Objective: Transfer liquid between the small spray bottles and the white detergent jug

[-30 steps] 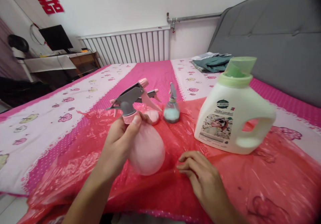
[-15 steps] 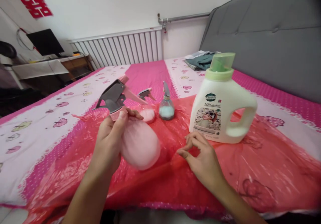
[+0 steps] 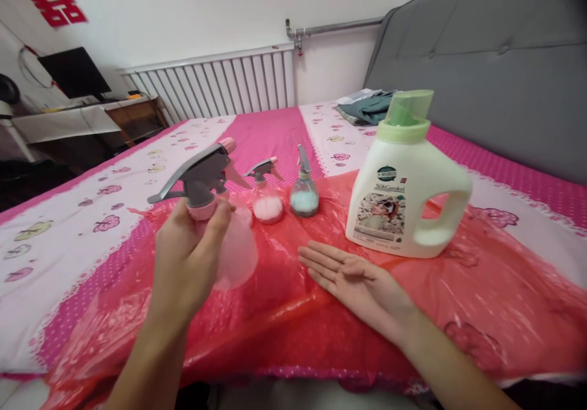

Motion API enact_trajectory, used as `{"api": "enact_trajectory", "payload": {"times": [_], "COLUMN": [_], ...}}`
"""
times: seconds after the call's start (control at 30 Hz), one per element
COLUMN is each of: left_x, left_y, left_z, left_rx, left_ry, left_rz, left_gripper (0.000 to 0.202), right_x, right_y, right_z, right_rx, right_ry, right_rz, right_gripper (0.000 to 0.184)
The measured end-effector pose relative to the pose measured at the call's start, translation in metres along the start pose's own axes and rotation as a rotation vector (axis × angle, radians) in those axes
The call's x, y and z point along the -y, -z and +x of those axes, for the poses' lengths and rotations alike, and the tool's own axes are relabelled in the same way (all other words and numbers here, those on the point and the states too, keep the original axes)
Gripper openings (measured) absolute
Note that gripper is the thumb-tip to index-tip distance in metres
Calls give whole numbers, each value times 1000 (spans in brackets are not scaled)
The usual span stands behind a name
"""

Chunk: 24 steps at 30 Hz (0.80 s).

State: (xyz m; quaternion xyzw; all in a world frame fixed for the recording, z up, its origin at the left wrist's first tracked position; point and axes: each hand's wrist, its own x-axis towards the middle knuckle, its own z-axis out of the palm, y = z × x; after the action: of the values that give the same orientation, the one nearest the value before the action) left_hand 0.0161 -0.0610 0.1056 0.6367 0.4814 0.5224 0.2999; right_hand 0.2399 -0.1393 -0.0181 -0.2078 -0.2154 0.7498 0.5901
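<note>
My left hand point(image 3: 190, 251) is wrapped round the neck of a pink spray bottle point(image 3: 236, 254) with a grey trigger head, held above red plastic sheeting point(image 3: 275, 324). Palm up and fingers stretched out, my right hand point(image 3: 358, 281) is over the sheeting with nothing in it. Beyond the hands stand a small spray bottle with pink contents point(image 3: 268, 207) and another with pale blue contents point(image 3: 304, 199). Part of one more pink bottle shows behind the held one, mostly hidden. To the right is a white detergent jug point(image 3: 398, 190) with a green cap.
The sheeting lies over a pink and white flowered bedspread point(image 3: 266, 131). Folded clothes point(image 3: 367, 109) rest at the back near a grey padded headboard point(image 3: 499, 73). A white radiator point(image 3: 220, 82) lines the wall, and a desk with a monitor point(image 3: 76, 73) stands at left.
The held spray bottle has moved left and turned more upright, uncovering the small pink bottle behind. My right hand has opened from bent fingers to a flat palm, shifting slightly left.
</note>
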Motion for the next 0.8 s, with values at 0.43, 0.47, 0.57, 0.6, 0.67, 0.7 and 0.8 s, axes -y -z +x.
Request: {"api": "enact_trajectory", "payload": {"times": [0.43,0.47,0.57,0.6,0.67,0.7,0.8], "left_x": [4,5,4,3,0,-2,-5], "left_y": [1,1,1,1,1,1,2], "left_z": [-2,-2,-1,-2,-3,-4,-5], "left_rx": [-23,-21,64,61,18,9,71], "left_ry": [-15,-34,105,111,25,4,120], "left_rz": [1,28,-168,-170,-46,-24,-217], "left_gripper": [34,34,42,41,31,26,25], "right_x": [-1,-1,-1,-1,-2,-2,-3], "right_y": [-8,-8,-8,-8,-8,-8,-7], "right_z": [-3,-3,-3,-3,-3,-3,-3], "right_rx": [-9,3,31,31,17,8,2], "right_ry": [-4,2,16,18,16,14,4], "right_rz": [107,113,146,155,163,164,165], "right_gripper": [72,68,57,56,56,56,58]}}
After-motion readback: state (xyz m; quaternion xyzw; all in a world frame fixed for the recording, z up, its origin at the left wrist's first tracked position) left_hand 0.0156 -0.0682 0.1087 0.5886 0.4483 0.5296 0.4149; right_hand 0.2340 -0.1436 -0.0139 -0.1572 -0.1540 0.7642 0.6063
